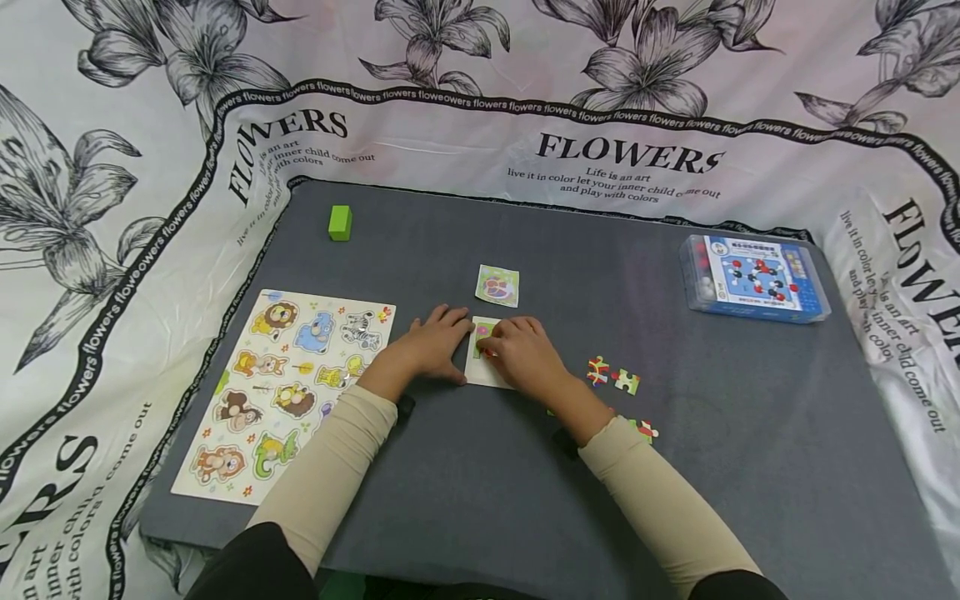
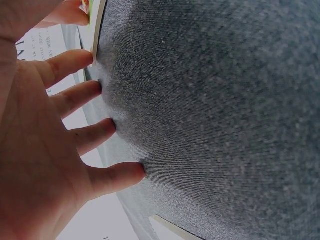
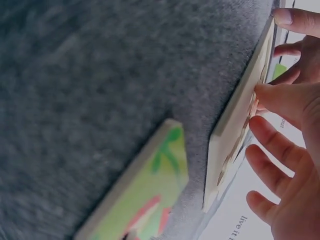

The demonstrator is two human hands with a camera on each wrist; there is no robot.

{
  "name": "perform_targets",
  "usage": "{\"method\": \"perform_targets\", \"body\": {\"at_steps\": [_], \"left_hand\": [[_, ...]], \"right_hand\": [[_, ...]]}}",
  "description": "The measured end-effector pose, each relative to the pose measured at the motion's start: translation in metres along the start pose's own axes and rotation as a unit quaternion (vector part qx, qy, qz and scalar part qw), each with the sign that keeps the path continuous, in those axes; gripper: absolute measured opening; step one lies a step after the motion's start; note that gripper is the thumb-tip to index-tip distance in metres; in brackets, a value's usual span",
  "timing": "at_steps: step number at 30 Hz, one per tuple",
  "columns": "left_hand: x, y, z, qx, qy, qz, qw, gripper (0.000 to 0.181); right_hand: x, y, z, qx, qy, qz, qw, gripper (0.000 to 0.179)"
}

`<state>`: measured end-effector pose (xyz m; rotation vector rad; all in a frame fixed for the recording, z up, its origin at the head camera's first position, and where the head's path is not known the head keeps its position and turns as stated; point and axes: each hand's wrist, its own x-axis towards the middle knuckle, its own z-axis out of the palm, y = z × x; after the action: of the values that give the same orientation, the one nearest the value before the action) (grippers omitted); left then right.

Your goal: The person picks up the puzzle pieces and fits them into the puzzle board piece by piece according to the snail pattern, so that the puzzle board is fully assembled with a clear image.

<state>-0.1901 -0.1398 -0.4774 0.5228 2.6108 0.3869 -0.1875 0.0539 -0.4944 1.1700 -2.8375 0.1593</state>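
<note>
A small pale puzzle tray (image 1: 486, 373) lies on the grey table between the two hands. Pieces printed in green and pink (image 1: 482, 335) sit in its upper left part. My left hand (image 1: 435, 343) rests at the tray's left edge, its fingers spread; in the left wrist view fingertips (image 2: 107, 125) touch the cloth. Over the tray, my right hand (image 1: 528, 358) bends its fingers down and pinches a small reddish puzzle piece (image 1: 489, 353), mostly hidden by the fingers. Seen from the right wrist, its thumb and forefinger meet at the tray's surface (image 3: 235, 130).
Loose puzzle pieces (image 1: 626, 382) lie right of the right hand, some partly under that forearm. A picture card (image 1: 497, 286) lies beyond the tray. An animal board (image 1: 255, 367) is at left, a green block (image 1: 340, 223) at back left, a plastic box (image 1: 757, 279) at back right.
</note>
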Motion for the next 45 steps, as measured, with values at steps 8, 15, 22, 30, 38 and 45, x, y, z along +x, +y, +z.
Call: {"method": "perform_targets", "body": {"at_steps": [8,15,22,30,38,45], "left_hand": [[0.003,0.004,0.004,-0.004,-0.006,0.003,1.0,0.086],[-0.001,0.003,0.003,-0.017,-0.004,-0.003,0.9998,0.087],[-0.006,-0.005,0.0,-0.015,0.0,-0.008,0.9999,0.087],[-0.008,-0.008,-0.001,-0.018,0.0,-0.01,0.9998,0.087],[-0.007,-0.004,-0.003,-0.024,-0.001,-0.005,0.9997,0.087],[-0.003,0.001,-0.003,-0.024,-0.002,0.001,0.9997,0.086]], "right_hand": [[-0.013,0.017,-0.015,0.053,-0.042,0.021,0.9975,0.04],[-0.04,0.045,-0.033,0.054,-0.034,0.037,0.9973,0.04],[-0.072,0.072,-0.036,0.06,-0.048,0.063,0.9951,0.046],[-0.094,0.087,-0.034,0.068,-0.081,0.094,0.9899,0.046],[-0.105,0.094,-0.033,0.067,-0.081,0.094,0.99,0.045],[-0.11,0.097,-0.033,0.066,-0.077,0.092,0.9905,0.043]]}}
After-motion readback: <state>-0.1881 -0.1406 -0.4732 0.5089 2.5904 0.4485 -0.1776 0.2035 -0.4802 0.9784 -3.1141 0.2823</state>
